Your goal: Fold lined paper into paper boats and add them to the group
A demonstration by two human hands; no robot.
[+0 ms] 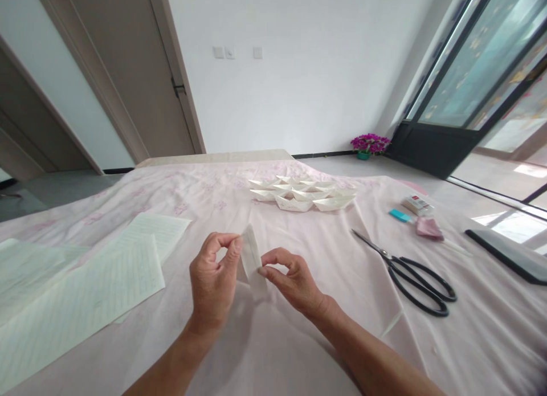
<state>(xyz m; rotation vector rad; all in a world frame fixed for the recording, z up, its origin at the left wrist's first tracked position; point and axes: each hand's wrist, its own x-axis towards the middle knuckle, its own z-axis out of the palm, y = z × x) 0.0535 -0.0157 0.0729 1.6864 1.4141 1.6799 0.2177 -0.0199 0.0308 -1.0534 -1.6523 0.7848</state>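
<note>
Between my two hands, above the cloth, stands a small folded piece of white paper [253, 262], tilted upright. My left hand [216, 273] pinches its upper left edge between thumb and fingers. On the right edge, lower down, my right hand [290, 275] grips it the same way. Beyond the hands several folded paper boats [294, 194] sit close together in a cluster. Sheets of lined paper [115, 276] lie overlapping to the left of my left hand. To the right of my right hand rests a pair of scissors [397, 265] with black handles.
A pink patterned cloth [205, 185] covers the wide surface. At the right lie a small box [417, 205], a blue item [400, 215], a pink item [428, 228] and a dark-edged flat object [508, 256]. Purple flowers [370, 144] stand on the floor by the wall.
</note>
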